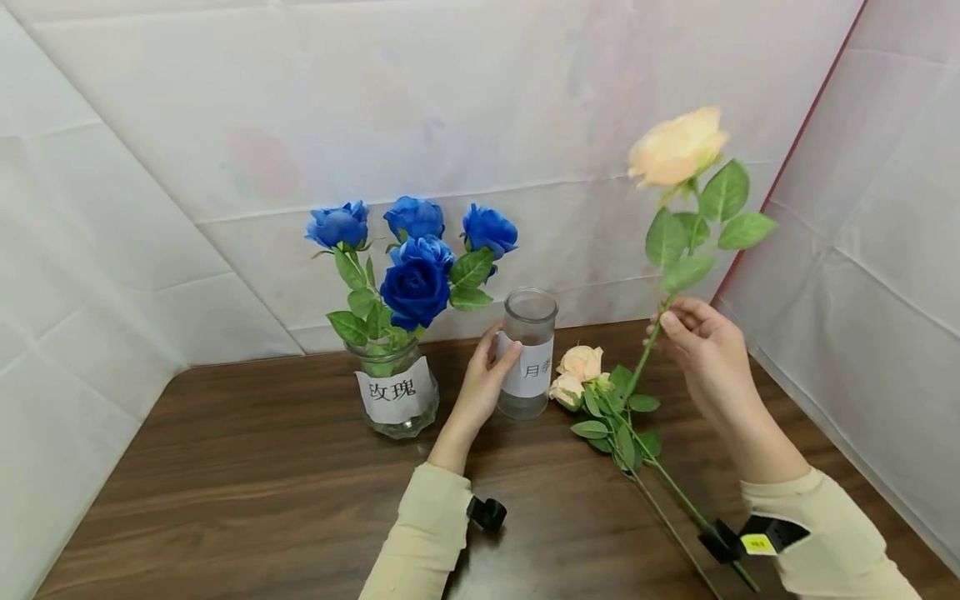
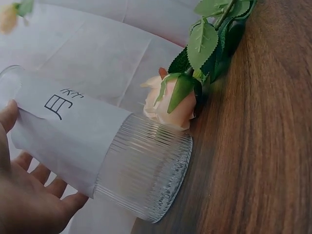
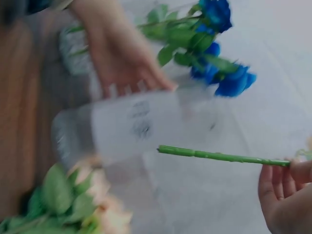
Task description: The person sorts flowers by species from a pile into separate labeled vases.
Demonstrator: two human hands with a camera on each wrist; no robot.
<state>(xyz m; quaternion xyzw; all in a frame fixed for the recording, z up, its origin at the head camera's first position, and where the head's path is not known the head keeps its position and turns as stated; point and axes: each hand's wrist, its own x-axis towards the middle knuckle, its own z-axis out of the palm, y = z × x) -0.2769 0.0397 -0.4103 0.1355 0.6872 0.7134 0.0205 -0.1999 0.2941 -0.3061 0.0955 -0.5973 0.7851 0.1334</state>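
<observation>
Head view shows our right hand [image 1: 707,348], at the frame's right, pinching a peach rose [image 1: 677,148] by its stem. Mid-frame, our left hand [image 1: 483,377] grips a glass jar [image 1: 529,332].

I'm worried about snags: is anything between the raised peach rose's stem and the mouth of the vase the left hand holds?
Nothing visible blocks the way from the raised peach rose to the mouth of the vase. The lying peach roses are beside its base, below the rim.
</observation>
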